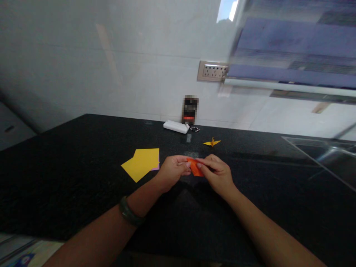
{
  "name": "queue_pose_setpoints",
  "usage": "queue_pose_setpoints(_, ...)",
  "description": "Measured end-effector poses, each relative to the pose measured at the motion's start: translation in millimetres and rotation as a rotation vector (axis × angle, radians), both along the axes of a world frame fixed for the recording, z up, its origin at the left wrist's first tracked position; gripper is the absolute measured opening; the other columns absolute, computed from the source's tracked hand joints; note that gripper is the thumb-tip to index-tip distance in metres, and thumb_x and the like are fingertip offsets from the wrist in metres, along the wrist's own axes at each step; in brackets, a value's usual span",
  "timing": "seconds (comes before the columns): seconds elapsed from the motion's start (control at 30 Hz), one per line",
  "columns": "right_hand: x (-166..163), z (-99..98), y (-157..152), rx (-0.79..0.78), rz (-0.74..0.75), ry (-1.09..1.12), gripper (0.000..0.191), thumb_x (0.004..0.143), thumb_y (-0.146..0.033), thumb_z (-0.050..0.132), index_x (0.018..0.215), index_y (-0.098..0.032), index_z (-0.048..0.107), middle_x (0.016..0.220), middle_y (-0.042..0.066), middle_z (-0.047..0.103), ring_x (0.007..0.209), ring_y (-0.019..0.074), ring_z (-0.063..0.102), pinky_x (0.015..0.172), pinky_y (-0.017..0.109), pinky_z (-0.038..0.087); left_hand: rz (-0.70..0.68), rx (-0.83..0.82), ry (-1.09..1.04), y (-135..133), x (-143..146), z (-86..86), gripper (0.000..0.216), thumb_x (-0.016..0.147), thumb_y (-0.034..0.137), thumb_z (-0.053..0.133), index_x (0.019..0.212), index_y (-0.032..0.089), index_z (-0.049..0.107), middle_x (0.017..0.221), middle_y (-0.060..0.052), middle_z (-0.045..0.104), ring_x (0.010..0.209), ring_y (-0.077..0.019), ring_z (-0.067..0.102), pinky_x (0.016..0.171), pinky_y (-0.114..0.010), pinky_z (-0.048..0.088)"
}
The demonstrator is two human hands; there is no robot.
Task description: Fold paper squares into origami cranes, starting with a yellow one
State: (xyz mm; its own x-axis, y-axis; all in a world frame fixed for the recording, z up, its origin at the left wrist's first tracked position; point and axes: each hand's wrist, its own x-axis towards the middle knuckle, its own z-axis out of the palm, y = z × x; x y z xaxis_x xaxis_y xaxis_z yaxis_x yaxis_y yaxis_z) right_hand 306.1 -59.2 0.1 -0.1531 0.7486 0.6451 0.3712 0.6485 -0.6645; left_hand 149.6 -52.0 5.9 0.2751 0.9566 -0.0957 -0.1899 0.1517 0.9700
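A small folded piece of orange paper [196, 169] is held between both hands, just above the black countertop. My left hand [174, 168] pinches its left side between thumb and fingers. On the other side, my right hand [218, 172] grips the paper with thumb and forefinger near its upper right edge. Left of my hands lie yellow paper sheets [143, 163], overlapping, with a bit of purple paper [157, 168] showing underneath. A yellow origami crane [212, 142] stands beyond my right hand. The fingers cover part of the orange paper.
At the back of the black countertop [83, 155] lies a white oblong device [175, 127] with a beaded strap [194, 129]. Behind it, a pixelated dark object [190, 109] leans against the wall. A socket panel [213, 71] is above. A sink [328, 152] is at right.
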Motion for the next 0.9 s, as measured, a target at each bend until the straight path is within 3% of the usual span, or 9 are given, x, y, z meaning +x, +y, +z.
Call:
queue_pose_setpoints(0.23, 7, 0.5, 1, 0.096, 0.048, -0.151, 0.027, 0.076, -0.014, 0.054, 0.097, -0.027, 0.065, 0.066, 0.0, 0.05, 0.06, 0.0103, 0.049, 0.052, 0.023, 0.04, -0.011, -0.019, -0.017, -2, -3, 3.2, 0.019, 0.067, 0.021, 0.062, 0.081, 0.01, 0.063, 0.073, -0.005, 0.066, 0.061, -0.0098, 0.06, 0.057, -0.02, 0.047)
queue_pose_setpoints(0.5, 22, 5.0, 2, 0.271, 0.108, -0.465, 0.035, 0.078, -0.015, 0.051, 0.111, -0.026, 0.058, 0.069, 0.001, 0.048, 0.059, 0.0096, 0.045, 0.052, 0.023, 0.037, -0.129, -0.078, -0.081, 0, -9, 7.5, 0.017, 0.067, 0.024, 0.063, 0.077, 0.01, 0.064, 0.071, -0.005, 0.066, 0.06, -0.0092, 0.059, 0.058, -0.02, 0.046)
queue_pose_setpoints(0.9, 24, 9.3, 1, 0.302, 0.077, -0.665, 0.031, 0.081, -0.019, 0.046, 0.108, -0.02, 0.06, 0.068, 0.003, 0.051, 0.059, 0.0103, 0.045, 0.053, 0.023, 0.037, -0.158, -0.098, -0.089, 2, -9, 3.8, 0.018, 0.069, 0.027, 0.062, 0.075, 0.01, 0.063, 0.066, -0.004, 0.064, 0.055, -0.0078, 0.058, 0.057, -0.019, 0.045)
